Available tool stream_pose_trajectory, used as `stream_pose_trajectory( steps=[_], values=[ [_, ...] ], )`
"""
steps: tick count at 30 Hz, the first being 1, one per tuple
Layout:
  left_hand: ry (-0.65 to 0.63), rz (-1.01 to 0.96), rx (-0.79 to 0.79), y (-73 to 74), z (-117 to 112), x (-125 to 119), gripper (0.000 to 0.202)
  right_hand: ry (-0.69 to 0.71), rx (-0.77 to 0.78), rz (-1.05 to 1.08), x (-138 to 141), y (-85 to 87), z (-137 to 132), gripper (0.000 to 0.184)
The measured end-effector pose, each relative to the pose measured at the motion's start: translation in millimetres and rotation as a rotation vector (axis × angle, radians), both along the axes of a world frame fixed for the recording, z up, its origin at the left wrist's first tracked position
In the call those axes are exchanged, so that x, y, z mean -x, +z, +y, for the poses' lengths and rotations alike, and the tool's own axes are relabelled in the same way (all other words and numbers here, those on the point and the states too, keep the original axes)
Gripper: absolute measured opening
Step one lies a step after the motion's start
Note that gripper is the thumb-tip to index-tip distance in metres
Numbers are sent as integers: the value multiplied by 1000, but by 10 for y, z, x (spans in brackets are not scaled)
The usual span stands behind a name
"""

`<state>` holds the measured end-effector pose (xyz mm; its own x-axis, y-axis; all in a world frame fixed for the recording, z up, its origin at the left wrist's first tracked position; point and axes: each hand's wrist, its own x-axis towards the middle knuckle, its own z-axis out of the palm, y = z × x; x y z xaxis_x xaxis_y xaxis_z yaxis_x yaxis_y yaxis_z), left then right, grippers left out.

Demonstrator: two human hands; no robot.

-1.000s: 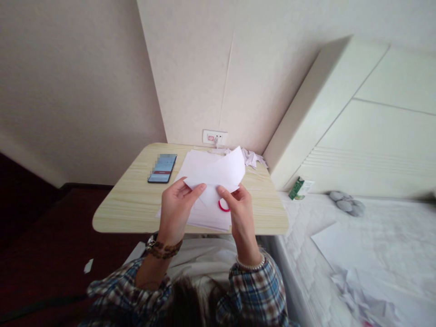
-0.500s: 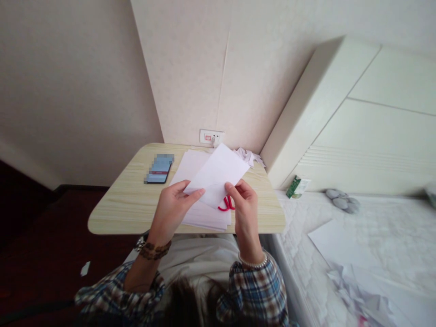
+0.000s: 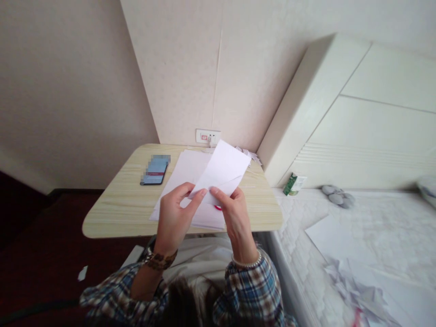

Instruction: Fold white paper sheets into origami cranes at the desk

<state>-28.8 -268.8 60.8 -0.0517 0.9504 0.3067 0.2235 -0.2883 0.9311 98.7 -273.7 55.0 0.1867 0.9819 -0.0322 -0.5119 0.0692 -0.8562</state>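
A white folded sheet of paper [image 3: 225, 165] is held up over the table, tilted, with a slanting flap edge near its lower part. My left hand [image 3: 179, 211] pinches its lower left corner between thumb and fingers. At the lower edge, my right hand [image 3: 233, 211] grips the paper, its thumb on top and close to the left thumb. Beneath lies a stack of white sheets [image 3: 185, 165]. A bit of red scissors handle [image 3: 218, 207] peeks out under the held paper; the rest is hidden.
On the wooden table [image 3: 112, 209] a phone [image 3: 155, 170] lies at the left. Paper scraps [image 3: 254, 156] sit at the back right, near a wall socket [image 3: 207, 136]. The bed [image 3: 296, 227] on the right bears a green-white box [image 3: 294, 184], a grey object [image 3: 337, 196] and crumpled paper [image 3: 361, 290].
My right hand has moved left along the paper's lower edge, bringing the thumbs close together. The paper looks narrower and more upright. More of the scissors handle is covered.
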Motion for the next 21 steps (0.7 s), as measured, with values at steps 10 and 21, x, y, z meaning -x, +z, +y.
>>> stream_pose_trajectory(
  steps=[10,21],
  values=[
    [29,101,-77,-4,-33,-17,17,-132,-94,-135,-203,13,19,15],
    [22,98,-17,84,-18,1,22,-206,-176,-223,-493,64,3,13]
  ],
)
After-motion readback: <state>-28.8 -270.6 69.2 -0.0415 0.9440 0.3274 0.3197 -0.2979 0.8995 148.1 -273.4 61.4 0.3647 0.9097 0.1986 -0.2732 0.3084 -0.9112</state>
